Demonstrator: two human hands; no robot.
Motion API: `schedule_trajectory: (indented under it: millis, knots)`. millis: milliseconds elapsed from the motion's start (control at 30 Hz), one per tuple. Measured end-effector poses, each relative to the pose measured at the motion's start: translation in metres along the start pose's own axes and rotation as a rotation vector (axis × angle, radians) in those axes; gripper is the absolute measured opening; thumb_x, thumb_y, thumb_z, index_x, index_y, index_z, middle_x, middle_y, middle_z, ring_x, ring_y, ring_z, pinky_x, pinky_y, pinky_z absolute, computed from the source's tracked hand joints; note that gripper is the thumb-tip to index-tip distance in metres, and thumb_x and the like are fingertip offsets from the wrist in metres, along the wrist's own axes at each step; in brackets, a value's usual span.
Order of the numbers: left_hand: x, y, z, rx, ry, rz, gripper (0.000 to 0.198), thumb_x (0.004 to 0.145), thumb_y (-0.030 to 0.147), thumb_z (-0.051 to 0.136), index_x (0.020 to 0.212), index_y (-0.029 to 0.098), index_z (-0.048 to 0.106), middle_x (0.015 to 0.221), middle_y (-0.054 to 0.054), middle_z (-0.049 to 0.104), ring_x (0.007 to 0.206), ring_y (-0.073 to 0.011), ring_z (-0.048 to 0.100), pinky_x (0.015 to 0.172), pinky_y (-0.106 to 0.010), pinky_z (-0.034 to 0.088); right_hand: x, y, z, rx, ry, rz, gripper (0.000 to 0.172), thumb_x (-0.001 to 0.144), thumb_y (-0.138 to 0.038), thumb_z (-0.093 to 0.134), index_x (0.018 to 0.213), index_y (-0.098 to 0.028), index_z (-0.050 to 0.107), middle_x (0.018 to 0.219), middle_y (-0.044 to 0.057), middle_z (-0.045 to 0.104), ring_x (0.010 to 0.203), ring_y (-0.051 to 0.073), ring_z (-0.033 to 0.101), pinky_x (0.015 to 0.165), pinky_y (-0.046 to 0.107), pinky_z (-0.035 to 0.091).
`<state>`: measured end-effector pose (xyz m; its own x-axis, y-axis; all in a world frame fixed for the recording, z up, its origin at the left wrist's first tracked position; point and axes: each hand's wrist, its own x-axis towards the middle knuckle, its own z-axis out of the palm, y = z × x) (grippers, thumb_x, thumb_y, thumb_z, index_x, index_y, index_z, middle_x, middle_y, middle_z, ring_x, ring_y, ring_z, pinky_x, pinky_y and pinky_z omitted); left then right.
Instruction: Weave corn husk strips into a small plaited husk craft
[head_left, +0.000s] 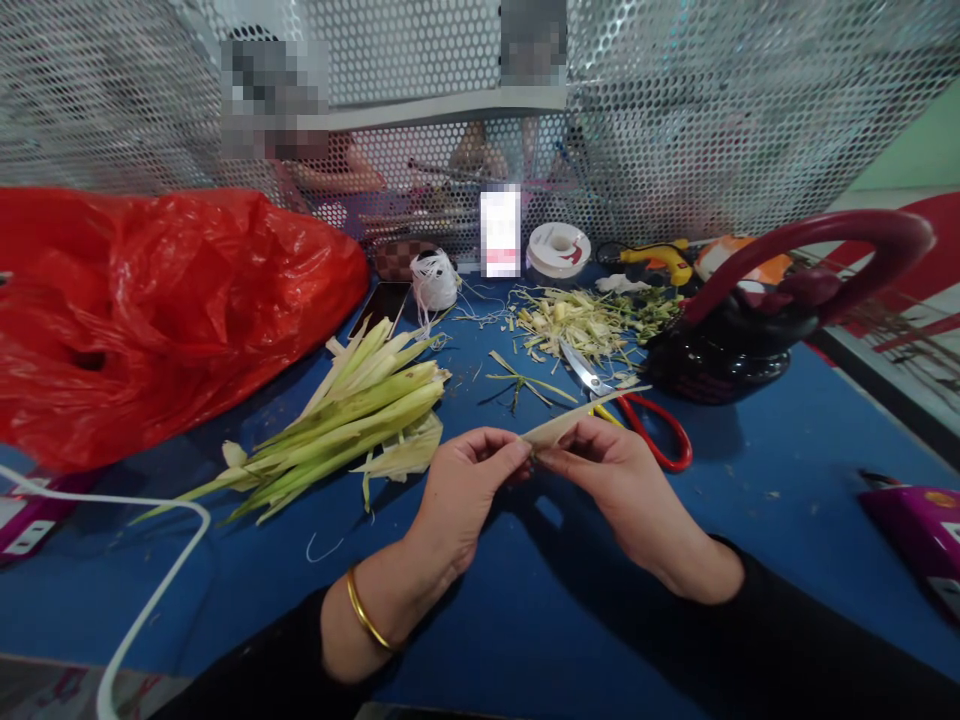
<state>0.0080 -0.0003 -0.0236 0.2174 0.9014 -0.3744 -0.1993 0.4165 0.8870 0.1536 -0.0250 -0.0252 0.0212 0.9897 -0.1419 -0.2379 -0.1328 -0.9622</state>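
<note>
A pale, narrow strip of husk-like leaf (pixel 559 428) is pinched between both my hands and points up to the right. My left hand (pixel 469 480), with a gold bangle at the wrist, has thumb and fingers closed on its lower end. Right beside it, my right hand (pixel 619 480) pinches the same strip further along. Red-handled scissors (pixel 660 430) lie just beyond my right hand, blades pointing away. To the left rests a bundle of green and pale leaves (pixel 352 425). A small knotted leaf piece (pixel 517 378) lies ahead of my hands.
Leaf scraps (pixel 570 320) are heaped behind the scissors. A ball of white string (pixel 433 282), a lit phone (pixel 500 235) and a ribbon spool (pixel 559 250) line the back. A red plastic bag (pixel 165 310) fills the left; a dark pot with a looped handle (pixel 727 350) stands right.
</note>
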Motion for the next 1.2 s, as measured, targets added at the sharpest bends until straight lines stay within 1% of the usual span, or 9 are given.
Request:
schedule_trajectory:
  millis: [333,433,533,633,733,800,833,1033,1200]
  knots:
    - [0.000,-0.003,0.002,-0.112,0.070,-0.104,0.025,0.054,0.026,0.086,0.071,0.013,0.074,0.068,-0.002,0.071,0.063,-0.0104,0.063,0.068,-0.022,0.050,0.000,0.012,0.004,-0.058,0.118,-0.097,0.021,0.067,-0.033,0.081,0.075,-0.019,0.067,0.071,0.001,0.069,0.067,0.015,0.063,0.064,0.027,0.052]
    - [0.000,0.000,0.001,-0.102,0.076,-0.086,0.024,0.054,0.025,0.086,0.070,0.012,0.074,0.066,-0.003,0.072,0.060,-0.0102,0.064,0.066,-0.021,0.050,0.001,0.011,0.004,-0.058,0.096,-0.090,0.020,0.069,-0.032,0.079,0.077,-0.018,0.067,0.073,0.001,0.069,0.067,0.014,0.064,0.065,0.028,0.052]
    - [0.003,0.004,0.000,-0.107,0.087,-0.092,0.023,0.055,0.026,0.086,0.068,0.013,0.073,0.062,-0.003,0.071,0.057,-0.0120,0.065,0.064,-0.023,0.051,0.003,0.003,-0.002,-0.144,0.152,-0.122,0.019,0.071,-0.032,0.075,0.079,-0.018,0.065,0.072,0.001,0.068,0.065,0.014,0.063,0.063,0.027,0.051]
    - [0.006,0.008,-0.003,-0.114,0.108,-0.095,0.021,0.057,0.026,0.085,0.070,0.014,0.073,0.061,-0.003,0.071,0.054,-0.0128,0.066,0.060,-0.023,0.051,0.005,-0.013,-0.017,-0.455,0.216,-0.228,0.017,0.076,-0.034,0.067,0.084,-0.019,0.063,0.072,0.001,0.067,0.065,0.016,0.062,0.061,0.028,0.049]
    - [0.008,0.009,-0.006,-0.118,0.128,-0.086,0.019,0.059,0.023,0.083,0.071,0.013,0.073,0.063,-0.003,0.072,0.054,-0.0137,0.067,0.058,-0.023,0.052,0.006,-0.029,-0.039,-1.138,0.170,-0.327,0.016,0.082,-0.028,0.057,0.094,-0.019,0.062,0.083,0.006,0.068,0.075,0.021,0.064,0.065,0.031,0.045]
    - [0.009,0.009,-0.007,-0.121,0.142,-0.086,0.016,0.061,0.021,0.082,0.071,0.013,0.073,0.063,-0.004,0.072,0.054,-0.0140,0.067,0.058,-0.024,0.053,0.007,-0.031,-0.054,-1.544,0.174,-0.277,0.024,0.081,-0.025,0.057,0.103,-0.016,0.060,0.091,0.010,0.067,0.077,0.025,0.064,0.060,0.031,0.041]
    - [0.009,0.010,-0.008,-0.123,0.147,-0.090,0.015,0.062,0.020,0.081,0.072,0.012,0.072,0.063,-0.004,0.072,0.054,-0.0140,0.067,0.058,-0.024,0.053,0.007,-0.030,-0.060,-1.660,0.170,-0.230,0.029,0.079,-0.023,0.057,0.107,-0.015,0.059,0.094,0.012,0.066,0.078,0.026,0.065,0.059,0.030,0.040]
    - [0.009,0.013,-0.008,-0.144,0.164,-0.111,0.007,0.069,0.015,0.075,0.072,0.011,0.071,0.064,-0.005,0.073,0.053,-0.0133,0.067,0.057,-0.023,0.054,0.017,-0.014,-0.073,-1.846,0.084,-0.075,0.046,0.074,-0.014,0.054,0.120,-0.011,0.054,0.090,0.014,0.065,0.076,0.027,0.066,0.056,0.029,0.035]
    - [0.009,0.016,-0.009,-0.175,0.145,-0.110,0.005,0.072,0.014,0.073,0.073,0.011,0.071,0.067,-0.007,0.074,0.054,-0.0131,0.067,0.057,-0.023,0.053,0.027,-0.017,-0.075,-1.741,0.133,0.017,0.060,0.073,-0.019,0.056,0.132,-0.008,0.049,0.091,0.017,0.070,0.077,0.029,0.068,0.060,0.030,0.040]
